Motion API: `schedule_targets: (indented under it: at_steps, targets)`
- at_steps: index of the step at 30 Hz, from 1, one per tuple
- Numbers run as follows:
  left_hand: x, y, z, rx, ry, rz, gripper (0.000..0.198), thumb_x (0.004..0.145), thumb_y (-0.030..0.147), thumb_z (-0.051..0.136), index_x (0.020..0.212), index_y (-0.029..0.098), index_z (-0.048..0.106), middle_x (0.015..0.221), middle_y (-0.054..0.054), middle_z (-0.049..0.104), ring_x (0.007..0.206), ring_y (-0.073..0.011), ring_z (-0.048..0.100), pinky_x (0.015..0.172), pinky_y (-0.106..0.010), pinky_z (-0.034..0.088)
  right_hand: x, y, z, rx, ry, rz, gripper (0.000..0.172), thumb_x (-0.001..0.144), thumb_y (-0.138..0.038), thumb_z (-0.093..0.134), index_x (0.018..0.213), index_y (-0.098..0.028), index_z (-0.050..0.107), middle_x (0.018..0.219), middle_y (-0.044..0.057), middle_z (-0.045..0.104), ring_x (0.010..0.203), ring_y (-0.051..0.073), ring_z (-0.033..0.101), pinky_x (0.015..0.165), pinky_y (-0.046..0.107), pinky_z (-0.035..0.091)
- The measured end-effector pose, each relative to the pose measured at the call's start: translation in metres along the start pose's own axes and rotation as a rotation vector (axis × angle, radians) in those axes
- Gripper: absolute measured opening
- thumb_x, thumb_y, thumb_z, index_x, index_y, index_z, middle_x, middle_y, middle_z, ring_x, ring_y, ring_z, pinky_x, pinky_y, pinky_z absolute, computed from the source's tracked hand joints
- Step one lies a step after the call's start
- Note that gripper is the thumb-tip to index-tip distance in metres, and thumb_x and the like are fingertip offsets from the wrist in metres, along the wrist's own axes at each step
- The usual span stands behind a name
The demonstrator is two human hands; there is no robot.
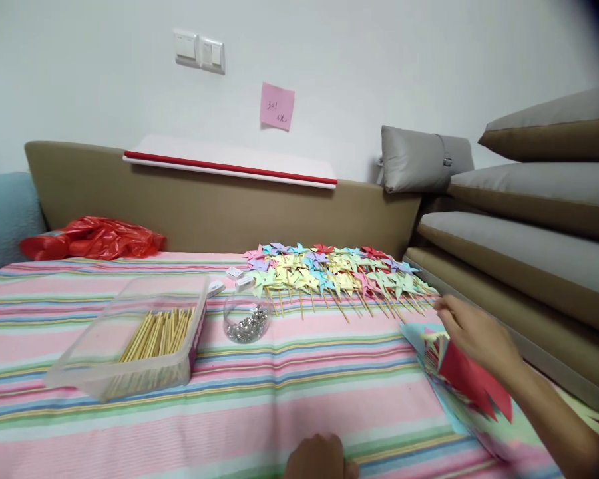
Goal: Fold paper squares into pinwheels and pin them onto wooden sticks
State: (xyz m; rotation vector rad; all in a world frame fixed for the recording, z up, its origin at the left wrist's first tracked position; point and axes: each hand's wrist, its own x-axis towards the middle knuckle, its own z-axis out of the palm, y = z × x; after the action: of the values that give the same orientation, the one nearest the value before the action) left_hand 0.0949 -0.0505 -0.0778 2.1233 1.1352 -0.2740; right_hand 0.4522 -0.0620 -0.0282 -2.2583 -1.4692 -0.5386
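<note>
At the right, my right hand (479, 336) is closed, its fingers bent over a red sheet of slit paper (472, 382) that tilts up beneath the palm; the thumb's grip is partly hidden. Under it lies a slightly blurred pile of coloured cut paper (446, 399), blue, green and pink. My left hand (317, 459) is curled at the bottom edge, low over the striped cloth (259, 412); its fingertips are hidden. Many paper pinwheels on sticks (329, 266) lie farther back. A round clear tub (247, 319) holds small silvery pins or fasteners.
A clear plastic box (74, 352) with thin wooden sticks (160, 336) stands at the left. Small white boxes (234, 274) sit behind the tub. A red plastic bag (100, 238) lies at the back left. Stacked grey-brown cushions (534, 233) border the right side.
</note>
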Motion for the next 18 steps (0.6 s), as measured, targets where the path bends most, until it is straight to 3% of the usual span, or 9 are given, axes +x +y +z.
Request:
schedule_targets:
  at_steps: [3, 6, 10, 18]
  targets:
    - [-0.014, 0.002, -0.002, 0.013, 0.079, 0.091, 0.04, 0.094, 0.031, 0.044, 0.113, 0.01, 0.072, 0.114, -0.025, 0.072, 0.108, -0.0403, 0.067, 0.087, -0.05, 0.05, -0.074, 0.039, 0.005, -0.003, 0.012, -0.12, 0.046, 0.089, -0.056, 0.05, 0.113, -0.02, 0.067, 0.117, 0.016, 0.074, 0.107, 0.036, 0.069, 0.087, 0.047, 0.054]
    - [-0.019, -0.002, 0.002, 0.063, 0.152, 0.15, 0.042, 0.096, 0.035, 0.039, 0.104, 0.012, 0.073, 0.106, -0.022, 0.074, 0.101, -0.0391, 0.069, 0.082, -0.048, 0.049, -0.117, 0.053, 0.025, 0.019, 0.006, -0.189, 0.06, 0.088, -0.059, 0.055, 0.129, -0.015, 0.063, 0.138, 0.019, 0.064, 0.127, 0.038, 0.06, 0.104, 0.052, 0.049]
    - [-0.015, -0.006, 0.004, 0.131, 0.189, 0.195, 0.04, 0.096, 0.036, 0.038, 0.095, 0.014, 0.071, 0.1, -0.022, 0.074, 0.093, -0.0372, 0.07, 0.074, -0.042, 0.045, -0.13, 0.052, 0.039, 0.13, 0.032, -0.094, 0.059, 0.095, -0.054, 0.046, 0.125, -0.008, 0.067, 0.127, 0.022, 0.07, 0.119, 0.039, 0.065, 0.103, 0.055, 0.05]
    - [-0.011, -0.007, 0.0, 0.066, 0.167, 0.233, 0.038, 0.096, 0.043, 0.037, 0.069, 0.022, 0.053, 0.069, -0.009, 0.069, 0.066, -0.026, 0.065, 0.061, -0.033, 0.037, -0.125, 0.055, 0.027, 0.225, -0.001, -0.056, 0.041, 0.098, -0.044, 0.046, 0.116, -0.019, 0.074, 0.12, 0.012, 0.075, 0.113, 0.03, 0.071, 0.097, 0.045, 0.056]
